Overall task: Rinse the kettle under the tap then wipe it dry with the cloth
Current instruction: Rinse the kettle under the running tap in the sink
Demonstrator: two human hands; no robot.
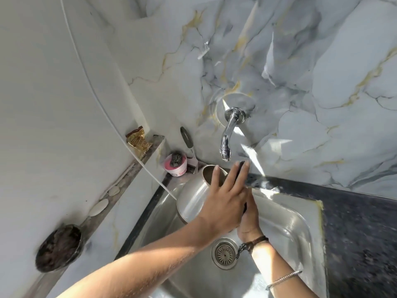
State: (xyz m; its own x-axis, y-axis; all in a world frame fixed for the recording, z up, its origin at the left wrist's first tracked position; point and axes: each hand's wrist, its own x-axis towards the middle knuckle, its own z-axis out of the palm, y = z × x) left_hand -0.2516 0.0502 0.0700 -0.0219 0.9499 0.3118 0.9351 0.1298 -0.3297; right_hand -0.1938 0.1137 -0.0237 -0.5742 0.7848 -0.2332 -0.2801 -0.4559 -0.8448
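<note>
Steel kettle (193, 198) held tilted over the sink (300, 229), its open mouth directed up and away toward the back corner and lying just left of the tap (225, 147) outlet. The long axis runs from the base, low and near the person, up to the mouth near the wall.

Left hand (225, 203): fingers spread flat across the kettle's upper right flank, pressing rather than wrapping. Right hand (247, 220): largely hidden behind the left; it appears closed around a dark handle part, though the grip itself cannot be confirmed. No water stream is discernible below the spout.

Likely risks:
- The mouth sits offset from the outlet, so a stream would probably strike the kettle's shoulder or the left hand and splash onto the dark tabletop (365, 222).
- A wet, polished wall under a flat palm gives little purchase; the kettle could rotate about the handle and drop into the basin.
- The white cord (150, 171) ends at the kettle's left side, so pulling the kettle rightward may snag it.

The cloth is not in view.
</note>
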